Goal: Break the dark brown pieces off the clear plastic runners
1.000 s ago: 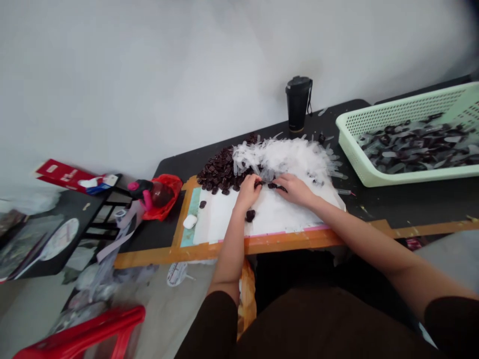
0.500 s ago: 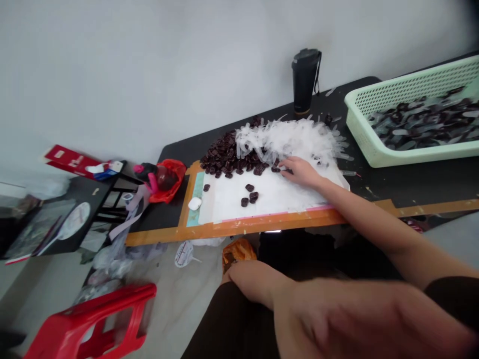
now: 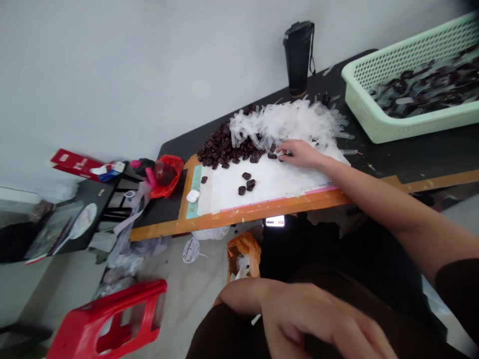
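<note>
My right hand (image 3: pixel 294 152) reaches over the white sheet (image 3: pixel 224 197) on the table. Its thumb and fingertips are closed around a small dark brown glossy piece (image 3: pixel 280 158), beside the front of a heap of similar dark pieces (image 3: pixel 220 144). Behind that hand spreads a pile of translucent white strips (image 3: pixel 288 122). Several loose dark pieces (image 3: pixel 250 184) lie apart on the sheet. Close to the camera, below the table edge, my left hand (image 3: pixel 318 319) is bent and blurred; its fingertips run out of the picture, so what it holds, if anything, is hidden.
A pale green basket (image 3: pixel 419 130) with dark and translucent pieces stands at right. A black tumbler (image 3: pixel 298 60) stands at the back. A white case (image 3: pixel 193 196) sits at the sheet's left. Below are a lit phone (image 3: pixel 275 221), an orange bag (image 3: pixel 243 247) and a red stool (image 3: pixel 112 309).
The view has tilted down, showing more of the phone and orange bag. My left hand has drawn lower and turned over. My right hand stays by the dark pieces.
</note>
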Demonstrator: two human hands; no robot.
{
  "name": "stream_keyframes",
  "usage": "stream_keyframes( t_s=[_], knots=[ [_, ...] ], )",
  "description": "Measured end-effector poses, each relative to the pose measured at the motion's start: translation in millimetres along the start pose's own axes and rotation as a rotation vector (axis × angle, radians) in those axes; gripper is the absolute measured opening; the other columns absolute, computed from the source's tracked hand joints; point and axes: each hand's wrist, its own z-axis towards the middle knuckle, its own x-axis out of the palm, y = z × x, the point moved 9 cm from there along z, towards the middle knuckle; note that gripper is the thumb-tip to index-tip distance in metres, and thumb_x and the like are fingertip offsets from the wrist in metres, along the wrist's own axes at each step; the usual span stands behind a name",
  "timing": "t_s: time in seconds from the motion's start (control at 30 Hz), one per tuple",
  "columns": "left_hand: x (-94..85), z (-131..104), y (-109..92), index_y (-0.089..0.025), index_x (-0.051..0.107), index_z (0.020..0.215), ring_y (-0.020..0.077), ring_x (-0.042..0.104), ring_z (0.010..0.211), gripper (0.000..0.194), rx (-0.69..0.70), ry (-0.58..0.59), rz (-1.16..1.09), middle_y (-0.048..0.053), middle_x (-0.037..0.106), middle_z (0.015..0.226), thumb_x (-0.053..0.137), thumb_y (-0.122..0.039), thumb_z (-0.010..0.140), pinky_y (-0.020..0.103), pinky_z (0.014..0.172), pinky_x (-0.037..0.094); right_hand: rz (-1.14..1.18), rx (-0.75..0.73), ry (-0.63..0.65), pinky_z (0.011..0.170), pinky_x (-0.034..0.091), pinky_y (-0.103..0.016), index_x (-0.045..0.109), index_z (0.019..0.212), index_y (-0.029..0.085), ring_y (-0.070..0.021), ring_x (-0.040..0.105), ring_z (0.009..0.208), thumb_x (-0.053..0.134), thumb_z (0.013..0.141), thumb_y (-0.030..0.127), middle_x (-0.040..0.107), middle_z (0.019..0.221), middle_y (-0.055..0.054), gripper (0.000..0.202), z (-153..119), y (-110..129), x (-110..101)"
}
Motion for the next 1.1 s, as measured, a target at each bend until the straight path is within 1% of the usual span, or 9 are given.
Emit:
stream_keyframes(
  t_s=[0.07, 0.17, 0.2, 0.27, 0.33, 0.4, 0.73, 0.97, 1.1],
  knots=[
    [-20.2, -0.8, 25.3, -0.028, 0.069, 0.087, 0.0191, 0.067, 0.089, 0.032, 0.04, -0.148, 0.112, 0.006, 0.07, 0.085, 0.048, -0.051, 0.088, 0.03, 0.08, 0.055, 0.0, -0.007, 0.003, 0.072, 0.043, -0.031, 0.068, 0.103, 0.017, -0.0209, 0.059, 0.076, 0.055, 0.083, 0.029, 0.066, 0.088, -0.009, 0.026, 0.2, 0.3, 0.0],
    [-65.0, -41.4, 92.2, -0.02, 0.067, 0.099, 0.0195, 0.063, 0.098, 0.024, -0.195, -0.722, 0.479, 0.011, 0.066, 0.101, 0.047, -0.031, 0.09, 0.037, 0.091, 0.051, -0.006, -0.011, 0.0, 0.071, 0.042, -0.03, 0.068, 0.102, 0.017, -0.0211, 0.059, 0.077, 0.055, 0.083, 0.028, 0.066, 0.088, -0.009, 0.026, 1.1, 0.3, -0.2],
    [-69.0, -60.6, 115.2, -0.019, 0.066, 0.103, 0.0207, 0.06, 0.103, 0.025, -0.3, -0.828, 0.603, 0.013, 0.064, 0.107, 0.047, -0.028, 0.09, 0.04, 0.094, 0.049, -0.009, -0.008, -0.001, 0.071, 0.042, -0.03, 0.068, 0.101, 0.017, -0.021, 0.059, 0.077, 0.055, 0.082, 0.028, 0.065, 0.088, -0.009, 0.026, 1.4, 0.0, -0.4],
    [-66.2, -93.9, 153.8, -0.017, 0.064, 0.113, 0.0243, 0.055, 0.114, 0.029, -0.456, -0.913, 0.81, 0.016, 0.057, 0.119, 0.051, -0.027, 0.089, 0.045, 0.099, 0.045, -0.01, 0.004, 0.009, 0.07, 0.041, -0.03, 0.068, 0.101, 0.016, -0.0206, 0.059, 0.075, 0.055, 0.082, 0.028, 0.066, 0.087, -0.008, 0.026, 1.9, -0.4, -0.1],
    [-57.2, -113.1, 181.2, -0.017, 0.059, 0.123, 0.0285, 0.046, 0.125, 0.038, -0.54, -0.871, 0.939, 0.018, 0.046, 0.132, 0.055, -0.028, 0.087, 0.049, 0.104, 0.04, -0.007, 0.014, 0.023, 0.07, 0.041, -0.029, 0.068, 0.102, 0.016, -0.0202, 0.058, 0.075, 0.055, 0.082, 0.027, 0.066, 0.088, -0.009, 0.026, 2.1, -0.4, 0.1],
    [-50.0, -119.9, 195.2, -0.018, 0.056, 0.128, 0.0309, 0.04, 0.131, 0.044, -0.569, -0.816, 0.994, 0.018, 0.037, 0.14, 0.057, -0.03, 0.086, 0.05, 0.105, 0.038, -0.003, 0.021, 0.029, 0.07, 0.041, -0.029, 0.068, 0.102, 0.016, -0.0201, 0.058, 0.075, 0.055, 0.082, 0.027, 0.066, 0.089, -0.009, 0.026, 2.0, -0.3, -0.4],
    [-49.1, -112.9, 204.1, -0.022, 0.051, 0.134, 0.0332, 0.034, 0.136, 0.051, -0.617, -0.752, 1.044, 0.016, 0.026, 0.148, 0.058, -0.033, 0.085, 0.051, 0.105, 0.037, -0.004, 0.027, 0.045, 0.071, 0.041, -0.029, 0.068, 0.103, 0.016, -0.0205, 0.059, 0.077, 0.056, 0.083, 0.026, 0.066, 0.092, -0.01, 0.025, 2.4, 0.4, -0.7],
    [-62.9, -93.7, 211.3, -0.01, 0.031, 0.141, 0.034, 0.035, 0.136, 0.075, -0.739, -0.797, 0.919, 0.023, 0.035, 0.142, 0.061, -0.044, 0.081, 0.05, 0.107, 0.036, 0.005, 0.033, 0.034, 0.071, 0.041, -0.029, 0.068, 0.101, 0.017, -0.0199, 0.059, 0.076, 0.056, 0.082, 0.025, 0.066, 0.09, -0.008, 0.024, 1.7, 1.2, -2.0],
    [-76.5, -70.6, 228.0, -0.006, 0.033, 0.134, 0.0335, 0.05, 0.12, 0.075, -0.87, -0.781, 0.827, 0.023, 0.051, 0.122, 0.065, -0.042, 0.077, 0.046, 0.099, 0.043, 0.014, 0.032, 0.027, 0.071, 0.041, -0.029, 0.068, 0.101, 0.018, -0.0194, 0.058, 0.075, 0.056, 0.082, 0.026, 0.066, 0.09, -0.008, 0.024, 1.3, -0.5, -1.2]
  ],
)
